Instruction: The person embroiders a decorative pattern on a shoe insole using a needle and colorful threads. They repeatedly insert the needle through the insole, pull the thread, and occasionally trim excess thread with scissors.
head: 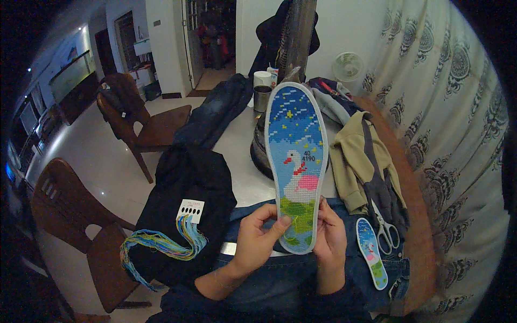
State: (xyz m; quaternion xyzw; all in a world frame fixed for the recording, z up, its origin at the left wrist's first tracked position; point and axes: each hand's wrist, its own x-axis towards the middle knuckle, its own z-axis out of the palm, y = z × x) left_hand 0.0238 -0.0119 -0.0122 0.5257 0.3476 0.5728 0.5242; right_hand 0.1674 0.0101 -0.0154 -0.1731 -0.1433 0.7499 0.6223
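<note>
My left hand (258, 238) grips the lower left edge of a cross-stitch insole (297, 169), its thumb on the green stitched part near a loose yellow-green thread. At the lower right edge, my right hand (330, 238) holds the same insole, its fingers partly hidden behind it. The insole stands upright, showing a white goose under a blue sky. A second patterned insole (371, 254) lies at the right on denim, beside white-handled scissors (387, 235). At the left, a bundle of coloured embroidery threads (161, 242) hangs from a white punched card (191, 210) on black cloth.
Blue denim (291, 278) and black cloth (190, 173) cover parts of the table (250, 177). A beige and grey garment (355, 157) lies at the right. Behind the insole are a metal cup (262, 99) and a white roll (262, 77). Wooden chairs (161, 125) stand at the left.
</note>
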